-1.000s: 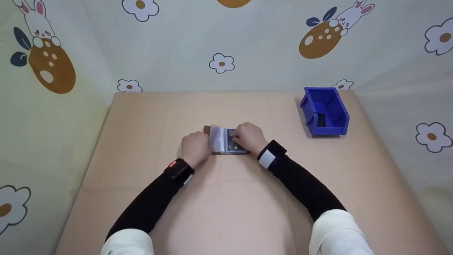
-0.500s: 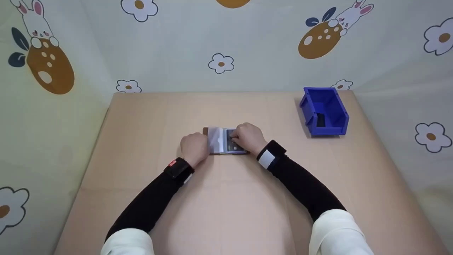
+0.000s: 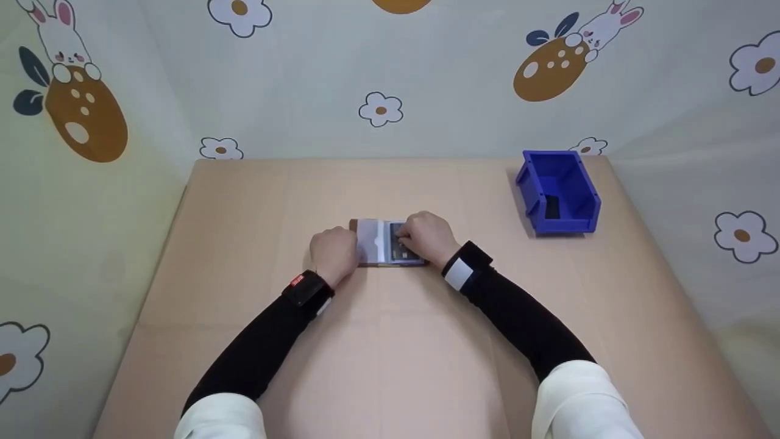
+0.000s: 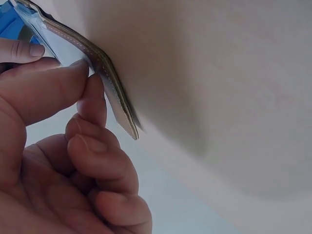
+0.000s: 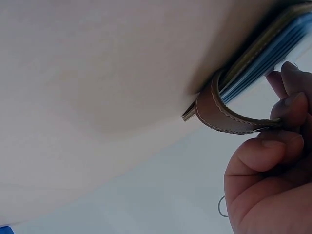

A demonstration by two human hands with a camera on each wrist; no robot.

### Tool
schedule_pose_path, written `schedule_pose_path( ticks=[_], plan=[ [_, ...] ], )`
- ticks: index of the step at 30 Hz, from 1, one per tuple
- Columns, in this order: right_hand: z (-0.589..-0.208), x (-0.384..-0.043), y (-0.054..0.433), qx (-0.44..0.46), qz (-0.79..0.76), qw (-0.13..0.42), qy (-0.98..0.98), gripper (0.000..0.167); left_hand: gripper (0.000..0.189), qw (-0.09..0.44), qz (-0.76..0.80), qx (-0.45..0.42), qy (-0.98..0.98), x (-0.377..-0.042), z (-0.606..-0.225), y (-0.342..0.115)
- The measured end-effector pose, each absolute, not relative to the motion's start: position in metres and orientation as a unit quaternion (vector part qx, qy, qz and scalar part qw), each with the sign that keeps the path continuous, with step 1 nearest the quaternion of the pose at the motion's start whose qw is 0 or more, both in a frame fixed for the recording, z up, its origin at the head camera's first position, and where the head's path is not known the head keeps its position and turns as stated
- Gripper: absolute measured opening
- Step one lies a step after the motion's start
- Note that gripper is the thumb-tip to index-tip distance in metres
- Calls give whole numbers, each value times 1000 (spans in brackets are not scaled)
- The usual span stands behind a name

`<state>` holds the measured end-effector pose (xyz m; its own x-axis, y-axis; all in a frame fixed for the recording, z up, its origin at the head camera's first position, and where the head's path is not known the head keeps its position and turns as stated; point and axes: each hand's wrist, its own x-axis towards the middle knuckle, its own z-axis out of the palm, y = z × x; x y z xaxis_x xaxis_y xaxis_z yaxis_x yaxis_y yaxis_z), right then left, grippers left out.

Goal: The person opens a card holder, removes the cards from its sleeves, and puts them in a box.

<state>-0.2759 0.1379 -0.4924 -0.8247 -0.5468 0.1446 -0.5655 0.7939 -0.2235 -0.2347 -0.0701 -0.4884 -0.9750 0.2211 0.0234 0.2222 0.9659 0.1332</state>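
A brown leather card holder (image 3: pixel 353 224) lies opened out on the table. Its clear plastic sleeve (image 3: pixel 369 241) is turned to the left, and a dark card (image 3: pixel 398 251) shows in the right-hand sleeve. At the left edge, my left hand (image 3: pixel 333 253) pinches the holder between thumb and index finger, with the stitched cover (image 4: pixel 100 58) tilted in the left wrist view. My right hand (image 3: pixel 431 236) is over the right edge; in the right wrist view its fingers pinch the end of the holder's leather strap (image 5: pixel 219 116), which bends away from the sleeves.
A blue plastic bin (image 3: pixel 563 224) stands at the table's back right, with a black patch (image 3: pixel 552 207) inside it. The tan table (image 3: pixel 390 366) meets printed cloth walls (image 3: pixel 304 91) at the back and sides.
The clear sleeve, slightly raised at first, has come down flat toward the left. My left hand has shifted a little left with it, while my right hand stays nearly still.
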Motion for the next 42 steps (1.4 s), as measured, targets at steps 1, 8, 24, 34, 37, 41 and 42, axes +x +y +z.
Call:
schedule_pose_path(
  ticks=[1,8,24,34,37,41,42],
  plan=[
    [-493,-276,138,294,129,36,-946,9,11,3,-69,-112,-991,-235,-488,-70],
    [-489,-276,144,278,140,32,-950,12,13,6,-72,-108,-992,-235,-489,-70],
    [-489,-275,168,247,120,39,-961,12,16,-2,-69,-106,-992,-235,-490,-70],
    [-491,-274,171,232,115,27,-965,15,13,9,-71,-112,-991,-235,-491,-72],
    [-491,-274,171,232,114,27,-966,15,13,5,-73,-111,-991,-235,-491,-72],
    [-492,-274,171,237,109,31,-965,13,13,5,-77,-111,-991,-234,-490,-72],
    [-492,-274,170,238,107,32,-965,12,14,6,-78,-111,-991,-234,-490,-72]
  ],
)
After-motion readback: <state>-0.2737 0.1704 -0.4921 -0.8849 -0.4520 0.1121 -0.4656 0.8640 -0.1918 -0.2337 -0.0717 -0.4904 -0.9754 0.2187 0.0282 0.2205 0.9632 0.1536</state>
